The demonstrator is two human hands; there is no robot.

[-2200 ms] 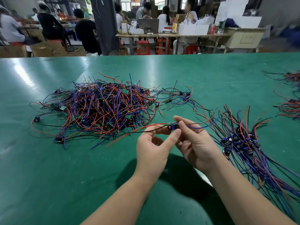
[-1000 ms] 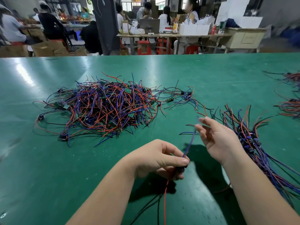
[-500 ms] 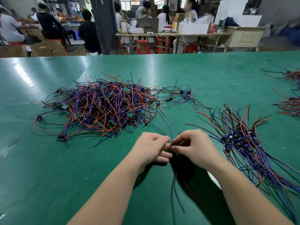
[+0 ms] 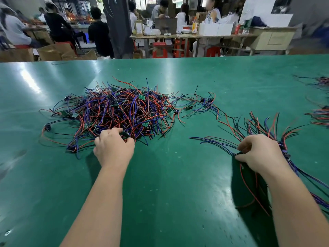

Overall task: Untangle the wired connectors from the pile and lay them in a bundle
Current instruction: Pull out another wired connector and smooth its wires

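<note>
The left hand (image 4: 114,147) pinches a connector (image 4: 125,134) at the near edge of the pile (image 4: 121,111); the right hand (image 4: 259,153) has fingers (image 4: 246,146) clamped on the bundle (image 4: 263,128).

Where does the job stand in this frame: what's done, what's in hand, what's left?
Done: a bundle lies fanned out at the right of the table. In hand: the right hand pinches a freed connector beside that bundle; the left hand grips the next connector at the near edge of the pile. Left: most of it; the tangled pile looks far bigger than the bundle.
</note>
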